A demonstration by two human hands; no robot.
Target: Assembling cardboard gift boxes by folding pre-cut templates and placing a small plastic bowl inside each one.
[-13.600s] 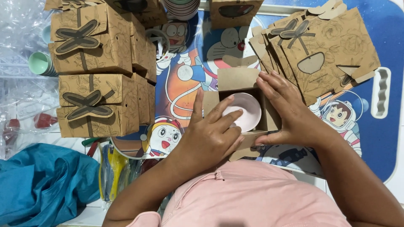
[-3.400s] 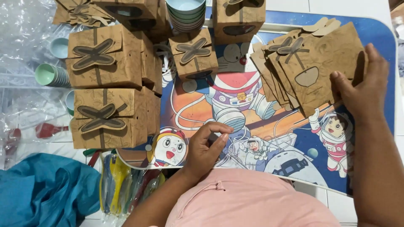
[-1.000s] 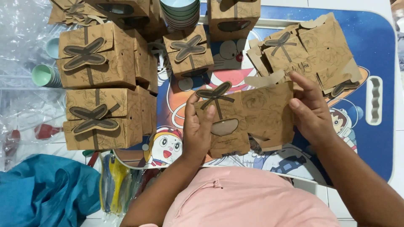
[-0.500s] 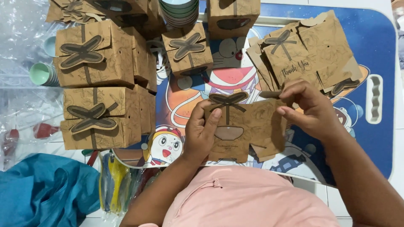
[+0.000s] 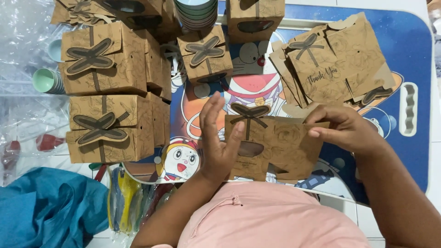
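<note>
Head view, flat brown card box (image 5: 275, 147) with bow print and oval window, left hand (image 5: 219, 138) fingers spread, right hand (image 5: 344, 131) fingers pinching its edge.

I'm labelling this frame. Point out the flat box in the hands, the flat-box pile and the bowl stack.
Flat box (image 5: 280, 149), head view, brown front panel.
Flat-box pile (image 5: 335, 69), head view, top sheet.
Bowl stack (image 5: 196, 11), head view, rims.

Stacked brown boxes (image 5: 104, 62), green cups (image 5: 46, 81), blue cloth (image 5: 46, 206) — cartoon mat (image 5: 413, 59) beneath.
</note>
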